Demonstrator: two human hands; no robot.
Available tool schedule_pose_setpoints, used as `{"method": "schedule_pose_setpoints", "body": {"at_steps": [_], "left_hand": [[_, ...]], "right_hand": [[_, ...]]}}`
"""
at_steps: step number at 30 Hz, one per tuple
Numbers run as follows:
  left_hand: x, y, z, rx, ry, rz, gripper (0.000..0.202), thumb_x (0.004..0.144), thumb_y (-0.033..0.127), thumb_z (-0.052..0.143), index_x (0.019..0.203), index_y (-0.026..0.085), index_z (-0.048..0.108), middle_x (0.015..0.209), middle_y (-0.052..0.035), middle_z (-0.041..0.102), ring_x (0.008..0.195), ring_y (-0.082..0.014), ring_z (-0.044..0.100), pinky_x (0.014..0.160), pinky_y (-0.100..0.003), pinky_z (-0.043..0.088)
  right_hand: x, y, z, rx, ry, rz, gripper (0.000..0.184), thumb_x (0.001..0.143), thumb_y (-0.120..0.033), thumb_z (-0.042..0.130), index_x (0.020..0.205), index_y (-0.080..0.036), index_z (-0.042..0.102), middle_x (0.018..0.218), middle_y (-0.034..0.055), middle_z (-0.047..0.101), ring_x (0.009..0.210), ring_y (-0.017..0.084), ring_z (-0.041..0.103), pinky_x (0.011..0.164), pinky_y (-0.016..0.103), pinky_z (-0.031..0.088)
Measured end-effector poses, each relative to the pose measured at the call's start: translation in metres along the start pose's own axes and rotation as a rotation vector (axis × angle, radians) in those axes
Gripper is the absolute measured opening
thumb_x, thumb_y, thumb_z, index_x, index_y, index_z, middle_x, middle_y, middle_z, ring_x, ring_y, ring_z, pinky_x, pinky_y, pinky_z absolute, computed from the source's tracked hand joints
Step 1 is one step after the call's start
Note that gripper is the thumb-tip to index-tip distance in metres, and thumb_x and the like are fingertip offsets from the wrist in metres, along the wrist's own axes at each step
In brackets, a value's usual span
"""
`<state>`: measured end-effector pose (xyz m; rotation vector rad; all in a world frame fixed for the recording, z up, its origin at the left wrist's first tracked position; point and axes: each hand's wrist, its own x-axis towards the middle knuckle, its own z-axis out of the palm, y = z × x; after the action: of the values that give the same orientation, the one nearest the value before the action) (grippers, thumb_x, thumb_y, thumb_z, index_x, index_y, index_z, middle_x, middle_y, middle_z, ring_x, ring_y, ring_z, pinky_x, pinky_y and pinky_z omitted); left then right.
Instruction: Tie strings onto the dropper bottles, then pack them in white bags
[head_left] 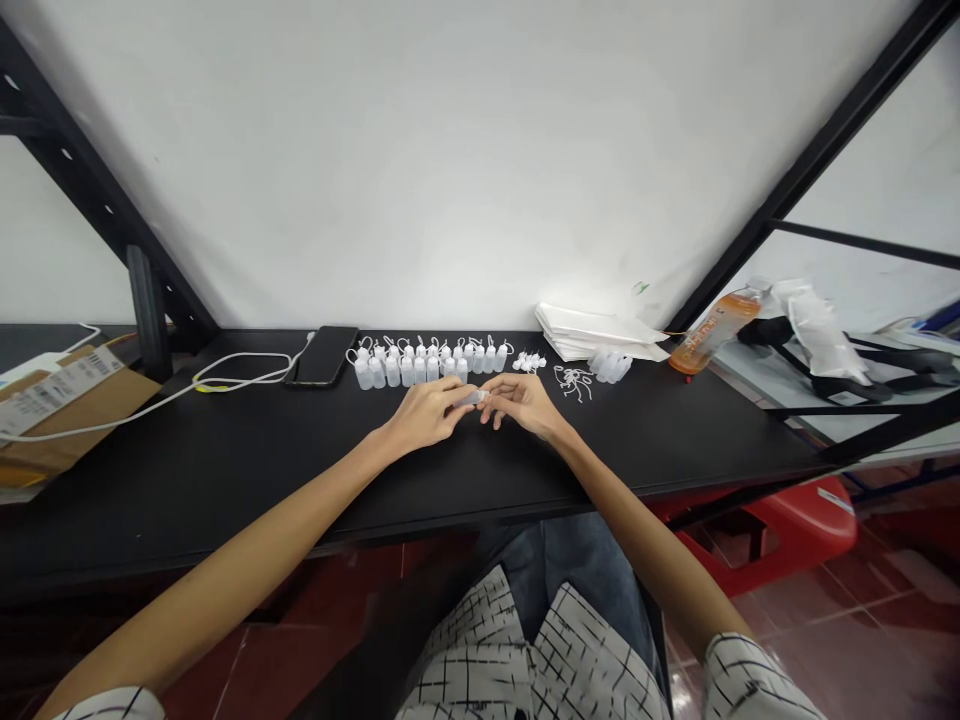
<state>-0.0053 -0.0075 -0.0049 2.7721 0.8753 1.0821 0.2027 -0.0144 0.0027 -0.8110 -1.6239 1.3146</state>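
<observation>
My left hand is closed around a small translucent plastic bottle, tilted with its neck to the right. At the neck, my right hand pinches a small white part, perhaps the cap; the fingers partly cover it. Behind my hands stand rows of similar small bottles with white tops and looped straps. Right of them lie a little pile of white caps and a scatter of thin white straps. More translucent bottles without visible caps lie beside these.
A phone with a white cable lies left on the black table. Far left is a cardboard box. White paper sheets and an orange drink bottle are at the right. A red stool stands below.
</observation>
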Motion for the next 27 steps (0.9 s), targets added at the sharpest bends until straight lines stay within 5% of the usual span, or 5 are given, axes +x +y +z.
{"method": "schedule_pose_setpoints", "body": {"at_steps": [16,22,27], "left_hand": [[-0.0020,-0.0029,0.0085,0.390,0.194,0.261,0.031,0.092,0.007,0.041,0.113,0.015,0.064,0.094,-0.0097,0.068,0.079,-0.0164,0.064,0.055,-0.021,0.046],[0.0008,0.0027,0.0078,0.259,0.210,0.127,0.028,0.093,0.013,0.046,0.112,0.018,0.067,0.094,-0.0073,0.069,0.064,-0.0106,0.059,0.050,-0.019,0.040],[0.0059,0.0070,0.0011,-0.042,0.106,-0.073,0.025,0.092,0.028,0.055,0.109,0.017,0.069,0.100,-0.0077,0.069,0.057,-0.0085,0.056,0.052,-0.021,0.044]], "right_hand": [[-0.0002,-0.0027,0.0000,0.173,0.085,0.051,0.029,0.066,-0.033,0.084,0.079,-0.012,0.067,0.067,0.0039,0.070,0.062,0.018,0.070,0.064,0.033,0.061],[0.0003,-0.0062,-0.0010,0.128,0.071,0.062,0.032,0.066,-0.035,0.084,0.083,-0.012,0.069,0.069,0.0045,0.070,0.064,0.019,0.070,0.067,0.036,0.061],[0.0004,-0.0073,-0.0007,0.080,0.074,0.035,0.036,0.064,-0.037,0.084,0.086,-0.013,0.069,0.071,0.0034,0.070,0.068,0.018,0.071,0.069,0.035,0.062]]}}
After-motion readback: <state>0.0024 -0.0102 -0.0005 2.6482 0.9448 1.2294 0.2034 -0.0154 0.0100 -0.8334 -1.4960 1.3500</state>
